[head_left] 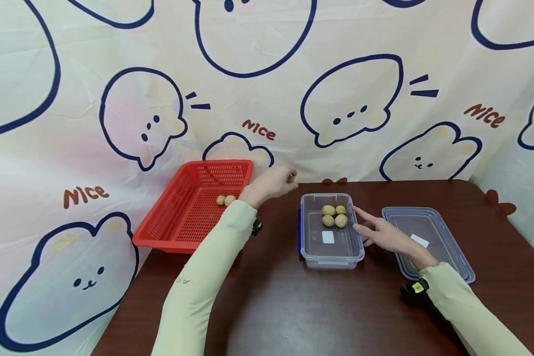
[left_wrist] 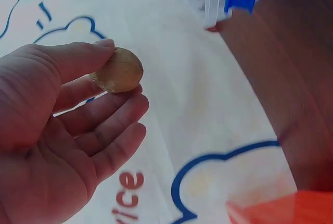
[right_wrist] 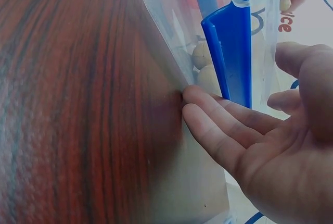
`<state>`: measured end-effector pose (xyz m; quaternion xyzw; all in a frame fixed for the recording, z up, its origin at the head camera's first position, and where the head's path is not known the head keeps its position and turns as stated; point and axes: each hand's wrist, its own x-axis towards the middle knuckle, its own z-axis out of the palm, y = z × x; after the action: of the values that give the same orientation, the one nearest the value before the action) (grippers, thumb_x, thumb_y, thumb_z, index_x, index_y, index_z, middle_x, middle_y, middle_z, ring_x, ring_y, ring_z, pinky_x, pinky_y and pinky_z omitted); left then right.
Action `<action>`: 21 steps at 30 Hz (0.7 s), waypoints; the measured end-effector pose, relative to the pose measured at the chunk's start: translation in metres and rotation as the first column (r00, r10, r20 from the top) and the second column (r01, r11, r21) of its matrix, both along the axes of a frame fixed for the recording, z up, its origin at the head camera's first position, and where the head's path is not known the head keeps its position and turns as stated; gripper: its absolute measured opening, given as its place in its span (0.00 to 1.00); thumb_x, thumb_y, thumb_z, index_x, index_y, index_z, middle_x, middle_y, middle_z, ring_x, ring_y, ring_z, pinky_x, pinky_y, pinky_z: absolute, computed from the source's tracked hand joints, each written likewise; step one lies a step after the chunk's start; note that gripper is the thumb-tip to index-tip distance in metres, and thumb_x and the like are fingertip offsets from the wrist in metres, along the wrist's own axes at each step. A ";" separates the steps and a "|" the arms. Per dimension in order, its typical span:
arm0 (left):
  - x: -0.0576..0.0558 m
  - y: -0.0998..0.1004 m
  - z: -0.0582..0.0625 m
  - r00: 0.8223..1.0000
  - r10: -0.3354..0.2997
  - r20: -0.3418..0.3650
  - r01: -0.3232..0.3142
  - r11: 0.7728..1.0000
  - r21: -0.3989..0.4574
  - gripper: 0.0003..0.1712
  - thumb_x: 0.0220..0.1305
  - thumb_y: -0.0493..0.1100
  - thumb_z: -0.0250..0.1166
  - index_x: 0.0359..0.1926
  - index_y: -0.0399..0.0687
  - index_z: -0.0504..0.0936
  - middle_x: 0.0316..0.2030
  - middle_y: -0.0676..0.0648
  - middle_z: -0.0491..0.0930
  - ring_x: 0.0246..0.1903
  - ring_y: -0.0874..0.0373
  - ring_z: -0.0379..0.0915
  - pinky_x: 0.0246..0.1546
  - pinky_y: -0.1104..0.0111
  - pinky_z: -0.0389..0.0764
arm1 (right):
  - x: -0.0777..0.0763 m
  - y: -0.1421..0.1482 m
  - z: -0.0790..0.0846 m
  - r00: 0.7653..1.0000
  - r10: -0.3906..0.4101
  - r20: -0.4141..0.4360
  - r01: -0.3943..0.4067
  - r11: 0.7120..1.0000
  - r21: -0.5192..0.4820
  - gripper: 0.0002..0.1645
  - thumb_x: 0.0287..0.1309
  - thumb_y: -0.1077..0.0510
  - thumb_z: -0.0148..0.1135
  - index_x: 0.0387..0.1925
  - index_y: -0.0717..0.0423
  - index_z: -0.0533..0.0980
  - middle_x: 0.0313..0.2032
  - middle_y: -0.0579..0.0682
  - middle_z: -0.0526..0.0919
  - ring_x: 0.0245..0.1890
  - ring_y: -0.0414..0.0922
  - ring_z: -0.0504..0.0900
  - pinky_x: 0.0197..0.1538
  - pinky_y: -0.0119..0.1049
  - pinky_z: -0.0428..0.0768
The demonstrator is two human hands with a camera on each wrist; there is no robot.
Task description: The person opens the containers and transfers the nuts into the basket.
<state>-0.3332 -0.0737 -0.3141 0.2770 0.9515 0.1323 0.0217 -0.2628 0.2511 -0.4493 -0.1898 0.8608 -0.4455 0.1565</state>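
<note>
My left hand (head_left: 271, 184) is between the red basket and the clear plastic box, toward the back of the table. It pinches a walnut (left_wrist: 120, 71) between thumb and fingers; the other fingers are loosely bent. Several walnuts (head_left: 328, 221) lie together in the clear box (head_left: 313, 247), which has blue side latches (right_wrist: 231, 52). At the box's right side is my right hand (head_left: 378, 231), its fingers extended against the wall and rim. Two more walnuts (head_left: 229, 200) show in the red plastic basket (head_left: 160, 243), partly behind my left arm.
A clear lid (head_left: 454, 247) with a white label lies flat on the table, right of the box and partly under my right forearm. Behind the dark wooden table (head_left: 285, 306) hangs a white cloth (head_left: 258, 104) with cartoon drawings.
</note>
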 end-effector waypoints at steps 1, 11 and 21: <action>0.000 -0.005 0.002 1.000 0.008 -0.007 -0.008 1.000 0.005 0.10 0.68 0.46 0.62 0.44 0.45 0.79 0.35 0.49 0.79 0.34 0.56 0.74 0.37 0.67 0.76 | 0.000 0.000 -0.001 1.000 -0.002 0.001 0.002 1.000 0.002 0.44 0.72 0.44 0.50 0.78 0.47 0.42 0.60 0.73 0.73 0.42 0.48 0.86 0.43 0.39 0.85; -0.001 -0.054 0.007 0.992 0.123 0.010 -0.123 0.992 0.026 0.08 0.68 0.46 0.62 0.41 0.48 0.77 0.36 0.47 0.76 0.35 0.54 0.73 0.35 0.66 0.74 | -0.001 0.000 -0.006 1.000 -0.015 0.013 0.015 1.000 0.011 0.44 0.71 0.41 0.50 0.78 0.46 0.42 0.60 0.72 0.73 0.42 0.48 0.86 0.43 0.39 0.85; -0.017 -0.103 -0.002 0.972 0.236 0.009 -0.237 0.970 0.051 0.08 0.67 0.44 0.58 0.32 0.46 0.74 0.26 0.46 0.71 0.29 0.53 0.71 0.35 0.64 0.70 | 0.002 0.000 0.000 1.000 -0.015 0.019 0.016 1.000 -0.018 0.43 0.72 0.45 0.51 0.78 0.46 0.42 0.59 0.73 0.73 0.42 0.49 0.86 0.43 0.42 0.85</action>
<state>-0.3501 -0.1767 -0.3160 0.1620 0.9739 0.1590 0.0000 -0.2610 0.2515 -0.4497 -0.1803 0.8566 -0.4564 0.1594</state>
